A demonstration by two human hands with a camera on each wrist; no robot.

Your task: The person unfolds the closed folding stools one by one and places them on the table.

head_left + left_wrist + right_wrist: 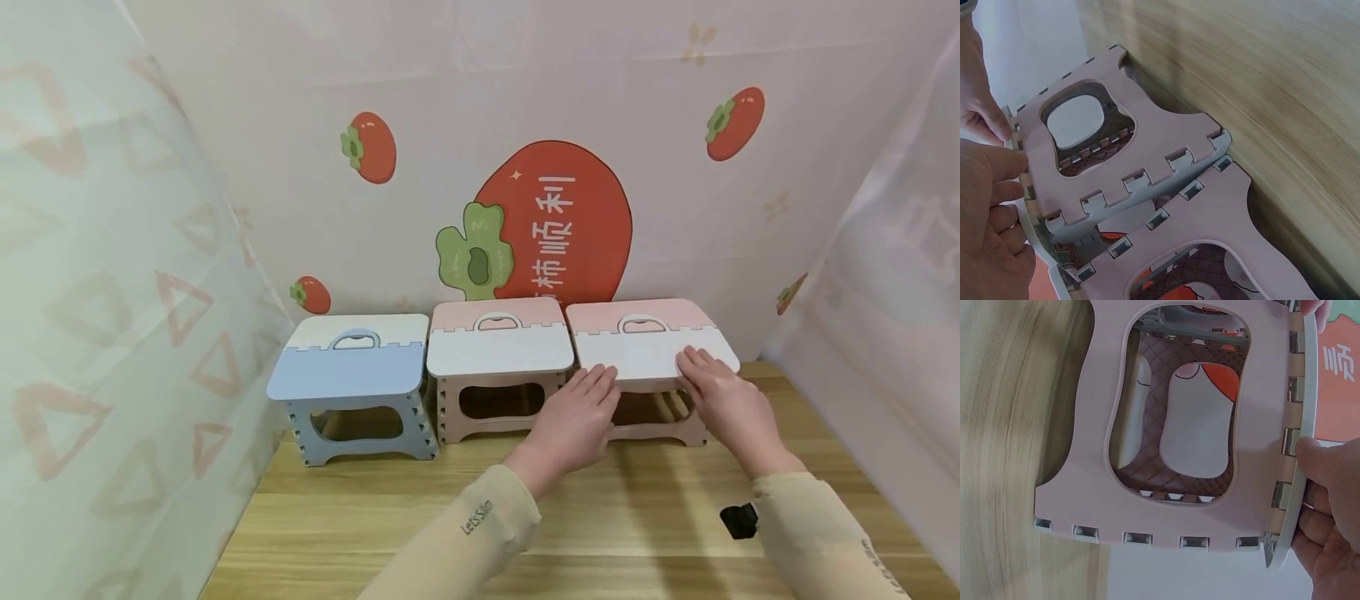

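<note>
A pink and white folding step stool (641, 350) stands unfolded at the right end of a row of stools. My left hand (581, 417) grips its front left corner, fingers on the white top. At the front right, my right hand (723, 400) holds the same seat edge. In the right wrist view the right thumb (1313, 459) lies over the rim, with the other fingers behind it on the top. The left wrist view shows the left thumb (1007, 161) at the rim, above the pink leg panel (1147, 119) with its oval opening.
A matching pink and white stool (498, 354) stands close on the left, its seat edge right beside the held one. Farther left is a blue and cream stool (348, 371). All stand on a wood-grain table (600, 517), before a persimmon-print backdrop (555, 217) with fabric side walls.
</note>
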